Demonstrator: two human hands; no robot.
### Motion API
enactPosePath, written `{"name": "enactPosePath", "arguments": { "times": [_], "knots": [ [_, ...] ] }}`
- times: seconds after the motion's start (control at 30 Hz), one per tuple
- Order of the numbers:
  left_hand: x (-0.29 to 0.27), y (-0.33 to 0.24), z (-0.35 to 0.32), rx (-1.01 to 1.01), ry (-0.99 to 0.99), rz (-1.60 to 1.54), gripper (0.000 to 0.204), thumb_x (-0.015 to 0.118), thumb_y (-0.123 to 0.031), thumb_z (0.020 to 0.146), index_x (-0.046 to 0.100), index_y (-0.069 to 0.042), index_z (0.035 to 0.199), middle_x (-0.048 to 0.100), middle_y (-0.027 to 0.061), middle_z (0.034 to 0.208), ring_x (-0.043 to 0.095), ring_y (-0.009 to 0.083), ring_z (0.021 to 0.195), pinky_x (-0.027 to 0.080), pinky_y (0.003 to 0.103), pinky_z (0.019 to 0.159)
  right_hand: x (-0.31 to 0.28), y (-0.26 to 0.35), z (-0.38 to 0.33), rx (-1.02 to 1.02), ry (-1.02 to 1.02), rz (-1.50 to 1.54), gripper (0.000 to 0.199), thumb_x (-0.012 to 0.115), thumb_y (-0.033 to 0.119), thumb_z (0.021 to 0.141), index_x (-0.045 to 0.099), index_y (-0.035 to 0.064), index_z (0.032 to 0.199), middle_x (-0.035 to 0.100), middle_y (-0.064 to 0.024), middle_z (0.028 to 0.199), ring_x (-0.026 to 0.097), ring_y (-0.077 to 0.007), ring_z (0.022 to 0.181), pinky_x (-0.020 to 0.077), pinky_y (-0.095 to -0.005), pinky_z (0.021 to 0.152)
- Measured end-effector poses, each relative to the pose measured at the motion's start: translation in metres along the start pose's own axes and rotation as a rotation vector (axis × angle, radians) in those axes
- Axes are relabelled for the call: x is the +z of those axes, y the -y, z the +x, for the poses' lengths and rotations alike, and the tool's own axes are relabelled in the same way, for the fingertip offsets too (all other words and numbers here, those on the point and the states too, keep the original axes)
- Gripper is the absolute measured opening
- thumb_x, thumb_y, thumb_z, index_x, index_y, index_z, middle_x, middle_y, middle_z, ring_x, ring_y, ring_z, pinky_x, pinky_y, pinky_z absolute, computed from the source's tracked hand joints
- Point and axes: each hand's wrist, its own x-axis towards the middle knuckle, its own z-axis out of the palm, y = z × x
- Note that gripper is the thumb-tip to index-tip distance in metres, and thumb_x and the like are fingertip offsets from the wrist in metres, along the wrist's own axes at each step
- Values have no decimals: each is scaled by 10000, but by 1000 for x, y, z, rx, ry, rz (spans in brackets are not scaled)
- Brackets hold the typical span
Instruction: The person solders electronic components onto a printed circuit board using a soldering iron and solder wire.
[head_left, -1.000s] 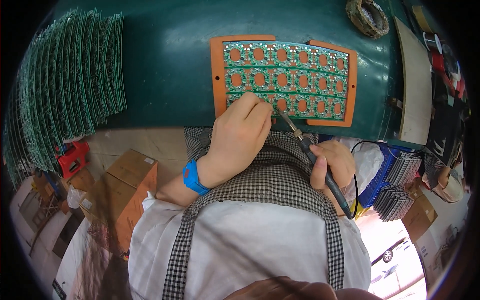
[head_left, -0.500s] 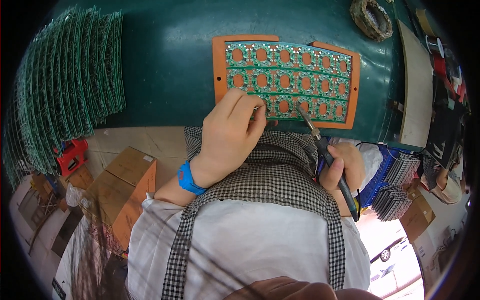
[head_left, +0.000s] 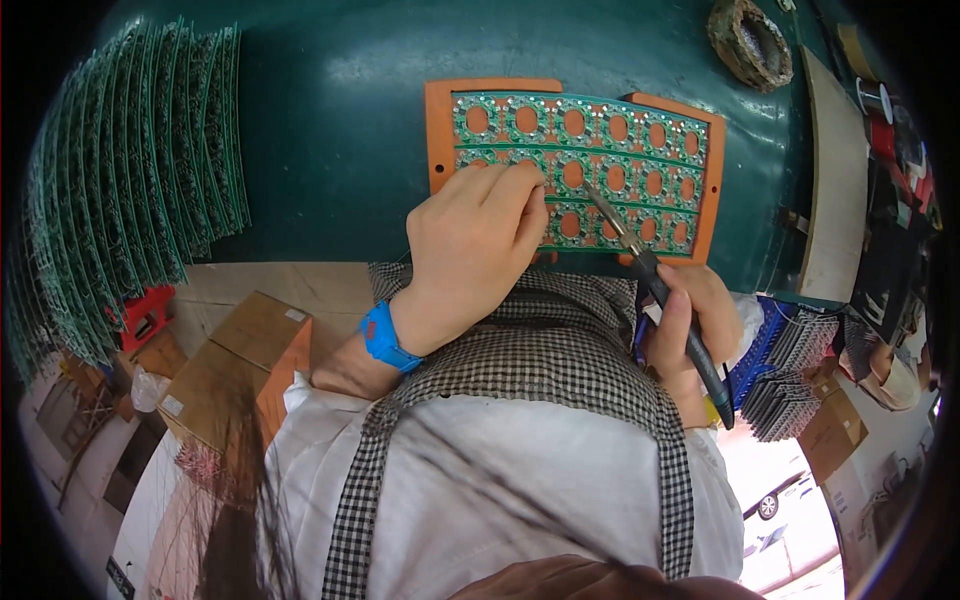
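Note:
A green circuit board panel (head_left: 600, 150) with rows of oval holes lies on an orange tray (head_left: 440, 120) on the green bench. My left hand (head_left: 470, 240), with a blue wristband, rests on the panel's left part, fingertips pinched together at its middle row. My right hand (head_left: 685, 320) grips a dark-handled soldering iron (head_left: 650, 275). Its metal tip touches the panel near the centre, just right of my left fingertips.
A fanned row of green boards (head_left: 130, 200) stands at the left. A coil of wire (head_left: 750, 40) sits at the top right beside a pale board (head_left: 835, 190). Blue racks with parts (head_left: 790, 360) lie at the right, cardboard boxes (head_left: 240, 360) below the bench.
My left hand has slid up and left along the panel. The soldering iron tip has moved up from the lower row to the middle of the panel.

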Motion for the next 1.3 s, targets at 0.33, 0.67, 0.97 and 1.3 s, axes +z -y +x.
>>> {"name": "enactPosePath", "arguments": {
  "times": [0.33,0.67,0.97,1.3],
  "knots": [
    [2,-1,4,-13,55,-11,129,666,-33,749,641,-76,868,599,48,711,565,194,585,444,307,503,12,-3,7,-7,54,48,89,603,6,730,646,-35,796,648,-132,672,636,-235,559,504,-293,524],
    [-7,-1,8,6,81,-2,105,664,-68,740,610,-88,827,572,35,745,576,210,676,474,315,527,10,-9,2,-42,-29,67,106,595,17,728,641,-45,800,644,-140,671,634,-241,561,503,-310,529],
    [6,7,32,-76,23,-15,137,662,-17,754,626,-48,883,582,66,718,549,202,598,435,318,551,22,-7,32,14,15,10,91,609,1,749,656,-38,817,655,-124,689,648,-233,592,520,-300,564],
    [5,7,36,-84,53,-21,124,661,-17,758,633,-34,877,632,91,798,608,248,684,477,336,595,18,-9,35,76,42,12,82,610,-10,742,649,-38,810,669,-133,719,656,-230,600,527,-299,566]
  ]
}}
